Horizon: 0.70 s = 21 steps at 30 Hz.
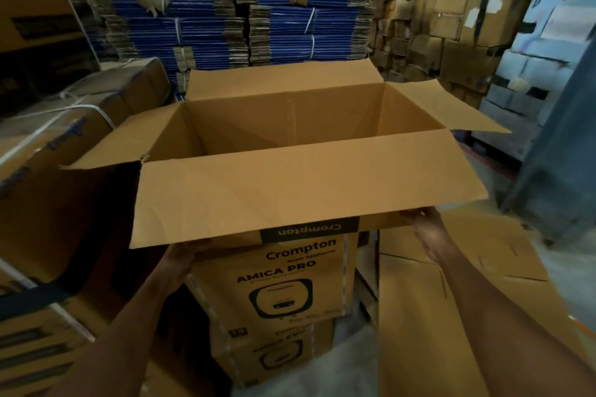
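Below the near flap, the left hand (pixel 183 255) reaches under the open, smooth brown cardboard box (pixel 306 190), fingers hidden. The box sits above a printed carton (pixel 290 287). The right hand (pixel 423 223) touches the flap's corner, its grip unclear, beside flat creased cardboard sheets (pixel 451 316).

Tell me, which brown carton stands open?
The large carton by the left hand and right hand: its flaps spread wide, inside showing. The stacked AMICA PRO boxes beneath show no raised flaps.

Dim warehouse light, murky shadows — blurred, warped edges
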Motion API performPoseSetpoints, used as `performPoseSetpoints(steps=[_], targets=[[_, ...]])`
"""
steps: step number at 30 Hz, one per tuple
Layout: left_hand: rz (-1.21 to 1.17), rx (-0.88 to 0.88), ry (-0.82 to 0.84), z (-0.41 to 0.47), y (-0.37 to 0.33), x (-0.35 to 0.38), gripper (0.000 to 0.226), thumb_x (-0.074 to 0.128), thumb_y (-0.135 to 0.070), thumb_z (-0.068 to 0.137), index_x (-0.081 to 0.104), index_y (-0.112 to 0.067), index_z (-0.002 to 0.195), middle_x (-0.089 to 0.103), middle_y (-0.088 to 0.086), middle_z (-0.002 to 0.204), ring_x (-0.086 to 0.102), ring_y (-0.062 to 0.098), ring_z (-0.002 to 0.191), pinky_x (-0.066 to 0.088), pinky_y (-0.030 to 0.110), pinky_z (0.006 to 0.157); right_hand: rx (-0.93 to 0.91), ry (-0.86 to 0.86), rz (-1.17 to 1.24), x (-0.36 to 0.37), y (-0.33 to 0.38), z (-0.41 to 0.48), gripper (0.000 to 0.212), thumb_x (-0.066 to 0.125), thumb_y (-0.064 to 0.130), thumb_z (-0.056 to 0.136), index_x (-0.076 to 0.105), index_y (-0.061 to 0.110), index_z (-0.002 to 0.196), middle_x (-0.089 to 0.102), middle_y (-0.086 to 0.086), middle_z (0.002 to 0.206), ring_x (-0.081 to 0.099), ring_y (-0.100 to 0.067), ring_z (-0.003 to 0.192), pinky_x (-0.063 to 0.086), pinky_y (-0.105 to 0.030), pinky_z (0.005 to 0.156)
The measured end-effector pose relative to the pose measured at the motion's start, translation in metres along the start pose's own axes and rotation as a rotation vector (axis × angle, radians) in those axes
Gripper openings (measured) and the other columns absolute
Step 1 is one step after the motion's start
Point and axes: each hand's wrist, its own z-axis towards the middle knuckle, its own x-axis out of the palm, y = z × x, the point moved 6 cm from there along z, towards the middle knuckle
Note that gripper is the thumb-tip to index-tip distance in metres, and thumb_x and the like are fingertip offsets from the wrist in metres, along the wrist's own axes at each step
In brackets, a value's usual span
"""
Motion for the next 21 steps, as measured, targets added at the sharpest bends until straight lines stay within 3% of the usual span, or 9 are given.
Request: performPoseSetpoints(steps=[2, 4, 7, 10, 13, 15, 18, 21], targets=[[-0.015, 0.051, -0.038, -0.001, -0.005, -0.003, 0.073, 0.073, -0.006, 0.091, 0.034, -0.019, 0.150, 0.058, 0.013, 0.130, 0.059, 0.037, 0.119, 0.053, 0.053, 0.093, -0.059, -0.025, -0.011, -0.002, 0.008, 0.006, 0.065, 0.079, 0.021, 0.087, 0.046, 0.019, 0.143, 0.058, -0.001, 0.135, 0.053, -0.026, 0.127, 0.044, -0.039, 0.099], [-0.052, 0.108, -0.044, -0.013, -0.023, 0.001, 0.097, 0.088, -0.017, 0.074, 0.026, -0.028, 0.147, 0.054, 0.002, 0.127, 0.060, 0.025, 0.113, 0.056, 0.050, 0.087, -0.082, -0.028, 0.028, -0.002, 0.020, 0.009, 0.075, 0.085, 0.023, 0.082, 0.043, 0.025, 0.143, 0.059, 0.003, 0.135, 0.055, -0.024, 0.126, 0.044, -0.044, 0.108], [-0.106, 0.205, -0.056, -0.018, -0.054, 0.002, 0.074, 0.083, -0.015, 0.082, 0.031, -0.025, 0.133, 0.054, -0.002, 0.123, 0.059, 0.018, 0.111, 0.053, 0.040, 0.081, -0.112, -0.015, 0.107, 0.004, 0.039, 0.014, 0.077, 0.086, 0.022, 0.078, 0.043, 0.031, 0.141, 0.061, 0.005, 0.134, 0.059, -0.022, 0.122, 0.052, -0.044, 0.096], [-0.069, 0.294, -0.102, -0.016, -0.089, -0.005, 0.066, 0.079, -0.012, 0.085, 0.032, -0.024, 0.130, 0.053, -0.004, 0.123, 0.057, 0.019, 0.114, 0.056, 0.047, 0.084, -0.162, -0.038, 0.140, 0.013, 0.072, 0.017, 0.063, 0.082, 0.021, 0.082, 0.049, 0.029, 0.135, 0.061, 0.004, 0.132, 0.060, -0.022, 0.119, 0.055, -0.035, 0.074], [-0.076, 0.361, -0.113, -0.017, -0.119, -0.012, 0.065, 0.079, -0.014, 0.085, 0.034, -0.027, 0.131, 0.051, -0.009, 0.123, 0.053, 0.013, 0.113, 0.051, 0.051, 0.091, -0.205, -0.074, 0.107, 0.016, 0.104, 0.026, 0.068, 0.085, 0.041, 0.072, 0.051, 0.042, 0.130, 0.062, 0.008, 0.131, 0.059, -0.021, 0.118, 0.053, -0.052, 0.095], [-0.083, 0.390, -0.111, -0.017, -0.134, -0.016, 0.061, 0.077, -0.017, 0.088, 0.035, -0.029, 0.131, 0.051, -0.012, 0.122, 0.051, 0.010, 0.109, 0.049, 0.053, 0.093, -0.267, -0.088, 0.031, 0.016, 0.123, 0.032, 0.062, 0.082, 0.049, 0.071, 0.051, 0.050, 0.124, 0.063, 0.009, 0.129, 0.059, -0.021, 0.117, 0.049, -0.052, 0.102], [-0.052, 0.416, -0.127, -0.018, -0.150, -0.022, 0.062, 0.077, -0.030, 0.087, 0.036, -0.030, 0.134, 0.053, -0.009, 0.123, 0.052, 0.014, 0.111, 0.047, 0.054, 0.097, -0.327, -0.108, -0.013, 0.017, 0.151, 0.031, 0.057, 0.076, 0.046, 0.081, 0.052, 0.040, 0.132, 0.061, 0.006, 0.130, 0.057, -0.023, 0.117, 0.047, -0.049, 0.103], [-0.078, 0.430, -0.145, -0.018, -0.158, -0.027, 0.067, 0.077, -0.037, 0.086, 0.036, -0.027, 0.139, 0.055, -0.008, 0.123, 0.055, 0.014, 0.111, 0.047, 0.042, 0.090, -0.335, -0.133, 0.005, 0.019, 0.170, 0.035, 0.061, 0.075, 0.050, 0.076, 0.057, 0.033, 0.133, 0.066, 0.002, 0.126, 0.062, -0.025, 0.113, 0.050, -0.050, 0.101]])
